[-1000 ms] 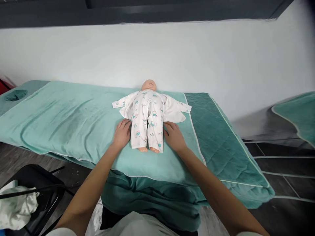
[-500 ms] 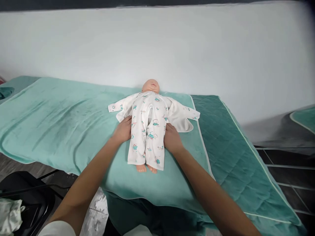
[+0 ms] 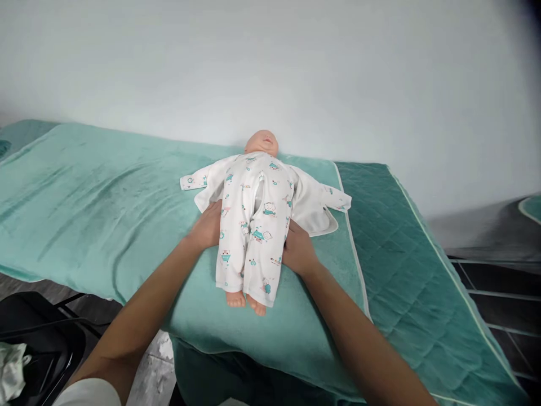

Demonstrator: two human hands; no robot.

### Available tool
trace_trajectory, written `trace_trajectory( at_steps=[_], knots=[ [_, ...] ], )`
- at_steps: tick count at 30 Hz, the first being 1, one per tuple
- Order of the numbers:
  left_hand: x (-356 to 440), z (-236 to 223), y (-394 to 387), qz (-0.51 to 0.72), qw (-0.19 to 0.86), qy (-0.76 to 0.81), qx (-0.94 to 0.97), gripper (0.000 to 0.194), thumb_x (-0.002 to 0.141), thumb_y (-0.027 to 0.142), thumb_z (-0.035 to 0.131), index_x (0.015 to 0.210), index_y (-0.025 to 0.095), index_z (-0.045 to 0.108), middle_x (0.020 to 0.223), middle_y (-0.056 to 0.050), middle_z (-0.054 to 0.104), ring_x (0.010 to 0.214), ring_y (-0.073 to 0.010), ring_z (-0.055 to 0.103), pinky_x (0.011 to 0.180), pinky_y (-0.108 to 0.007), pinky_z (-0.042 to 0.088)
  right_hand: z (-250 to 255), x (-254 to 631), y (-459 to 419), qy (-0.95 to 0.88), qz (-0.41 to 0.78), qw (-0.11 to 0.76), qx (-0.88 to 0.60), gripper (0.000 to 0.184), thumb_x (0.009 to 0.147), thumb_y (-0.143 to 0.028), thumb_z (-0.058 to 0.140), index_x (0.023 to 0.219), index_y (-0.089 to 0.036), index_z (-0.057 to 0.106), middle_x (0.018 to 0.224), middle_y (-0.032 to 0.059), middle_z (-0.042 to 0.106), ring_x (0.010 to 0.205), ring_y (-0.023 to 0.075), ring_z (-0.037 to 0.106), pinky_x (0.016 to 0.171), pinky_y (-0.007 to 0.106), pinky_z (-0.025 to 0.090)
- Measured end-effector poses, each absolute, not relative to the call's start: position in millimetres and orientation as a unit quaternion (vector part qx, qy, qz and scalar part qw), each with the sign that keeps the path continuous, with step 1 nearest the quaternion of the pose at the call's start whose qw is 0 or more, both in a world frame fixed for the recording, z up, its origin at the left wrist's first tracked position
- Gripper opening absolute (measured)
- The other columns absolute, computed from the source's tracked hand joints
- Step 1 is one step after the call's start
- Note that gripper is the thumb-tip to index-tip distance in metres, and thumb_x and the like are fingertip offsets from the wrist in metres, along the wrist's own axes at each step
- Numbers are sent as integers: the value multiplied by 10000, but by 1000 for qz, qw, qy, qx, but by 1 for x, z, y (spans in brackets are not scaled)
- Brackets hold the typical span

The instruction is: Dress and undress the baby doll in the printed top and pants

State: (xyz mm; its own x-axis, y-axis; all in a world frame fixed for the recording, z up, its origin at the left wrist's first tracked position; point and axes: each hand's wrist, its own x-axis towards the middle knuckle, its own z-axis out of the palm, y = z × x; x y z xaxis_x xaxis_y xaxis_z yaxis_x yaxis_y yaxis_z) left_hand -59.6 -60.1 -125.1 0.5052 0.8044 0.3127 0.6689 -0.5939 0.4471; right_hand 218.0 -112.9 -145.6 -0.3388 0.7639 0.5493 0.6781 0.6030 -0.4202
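Note:
A baby doll (image 3: 262, 141) lies on its back, its head toward the wall. It wears a white long-sleeved top (image 3: 310, 203) with the sleeves spread out and the front flaps loose at the sides. White baby trousers (image 3: 253, 225) printed with small teal pictures cover its front and legs; bare feet show below the cuffs. At the trousers' left side, my left hand (image 3: 208, 225) has its fingers tucked in behind the cloth, out of sight. On the opposite side my right hand (image 3: 299, 248) is curled round the trousers' edge, its fingertips hidden.
Under the doll is a light green cover (image 3: 127, 208) over a bed against the white wall (image 3: 270, 67). A darker quilted cover (image 3: 401, 254) lies to the right. Lower left stands a black chair (image 3: 38, 338) with a light cloth (image 3: 12, 369) on it. Metal bars (image 3: 494, 293) are at the right.
My view has tipped down and come closer to the doll. Both hands have moved in against the trousers' sides, with the fingers now further out of sight behind the cloth.

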Motion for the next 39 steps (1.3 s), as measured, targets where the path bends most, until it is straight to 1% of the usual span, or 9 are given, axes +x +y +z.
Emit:
trace_trajectory(
  at_steps=[5,9,17,25,27,29,32,36,39],
  knots=[
    [-58,-123,-58,224,57,415,880,218,910,368,588,915,169,677,981,-174,686,954,-330,625,852,-484,492,-145,219,-112,-821,62,356,-442,302,905,-303,617,1171,-208,726,1183,134,728,1122,327,686,930,488,606],
    [-65,-126,-66,248,-22,359,899,181,874,262,584,699,215,565,753,-109,610,772,-265,554,717,-423,428,-142,223,-114,-821,68,364,-434,230,911,-300,611,1082,-221,742,1155,127,727,1109,316,681,924,478,598],
    [-83,-125,-109,281,-73,323,901,207,861,59,519,746,223,574,744,-63,613,747,-229,485,674,-378,358,-125,237,-134,-846,100,333,-404,204,957,-222,536,839,-236,702,916,83,687,857,238,625,738,391,528],
    [-92,-118,-87,297,164,472,814,263,1013,310,471,837,216,642,846,-56,655,862,-209,584,831,-360,476,-123,254,-157,-838,189,317,-401,176,1017,-225,507,957,-227,672,928,59,689,872,200,643,784,350,514],
    [-94,-119,-70,310,114,585,741,181,973,346,555,1012,211,669,1038,-91,693,1022,-258,605,941,-407,479,-122,269,-147,-787,200,353,-466,165,1015,-265,507,1014,-225,667,959,61,692,875,194,652,792,337,526],
    [-95,-122,-56,291,47,683,669,294,916,391,642,1130,190,654,1244,-154,659,1190,-343,564,1028,-486,447,-123,286,-131,-720,131,366,-575,203,990,-328,524,1046,-202,673,1015,94,694,913,225,654,834,370,528],
    [-97,-126,-45,254,14,741,621,299,892,424,669,1066,182,644,1330,-200,609,1283,-419,504,1051,-552,413,-127,307,-108,-627,2,283,-726,368,941,-429,548,1108,-129,681,1137,200,675,1045,329,631,914,459,494],
    [-103,-129,-46,333,87,722,600,138,919,330,597,859,213,556,1115,-133,659,1125,-321,577,979,-456,444,-132,319,-94,-572,65,159,-802,394,917,-510,549,927,-139,681,896,168,682,864,308,626,781,410,453],
    [-97,-119,-52,514,233,633,530,209,927,386,594,849,228,482,905,-38,635,880,-197,587,854,-326,467,-121,312,-91,-558,190,266,-762,331,860,-497,604,752,-184,613,709,54,606,703,211,546,687,340,402]
  ],
)
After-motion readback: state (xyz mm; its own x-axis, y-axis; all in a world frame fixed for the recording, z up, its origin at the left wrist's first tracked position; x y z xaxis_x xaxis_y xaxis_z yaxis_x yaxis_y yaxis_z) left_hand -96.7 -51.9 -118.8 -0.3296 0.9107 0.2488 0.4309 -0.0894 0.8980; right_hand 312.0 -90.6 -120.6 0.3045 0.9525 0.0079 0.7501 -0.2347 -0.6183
